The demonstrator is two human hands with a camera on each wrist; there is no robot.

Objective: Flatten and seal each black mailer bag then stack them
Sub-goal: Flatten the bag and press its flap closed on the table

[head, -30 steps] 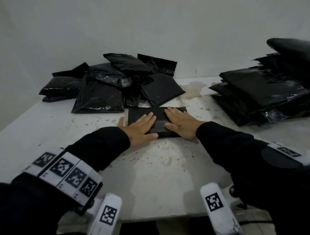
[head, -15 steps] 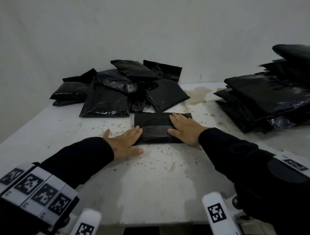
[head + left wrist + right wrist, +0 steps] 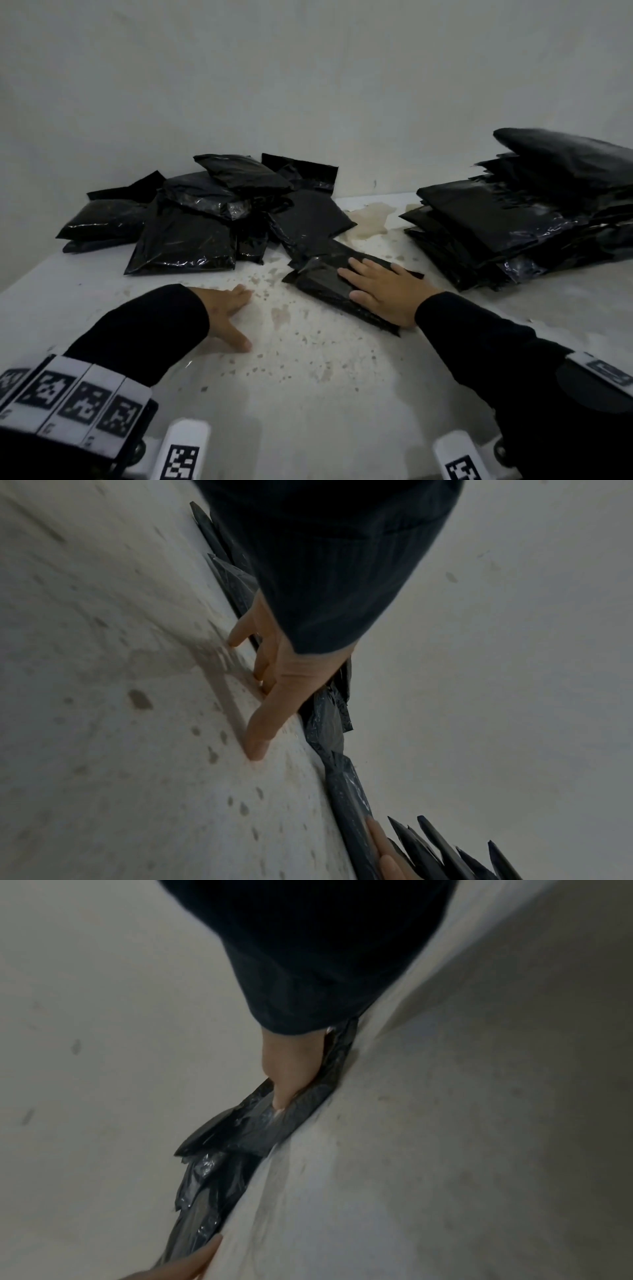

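Observation:
A small folded black mailer bag lies on the white table, turned at an angle. My right hand lies flat on top of it with straight fingers; the right wrist view shows its thumb pressing the bag. My left hand rests flat on the bare table to the left of the bag, apart from it, fingers spread. A loose pile of puffy black mailers sits at the back left. A flat stack of black mailers stands at the right.
The white speckled table has a stained patch near the back wall. A plain white wall stands right behind the piles. Bare tabletop lies between my arms and the front edge.
My left hand has slid off the bag onto the table to the left. The bag has turned and shifted right toward the stack under my right hand.

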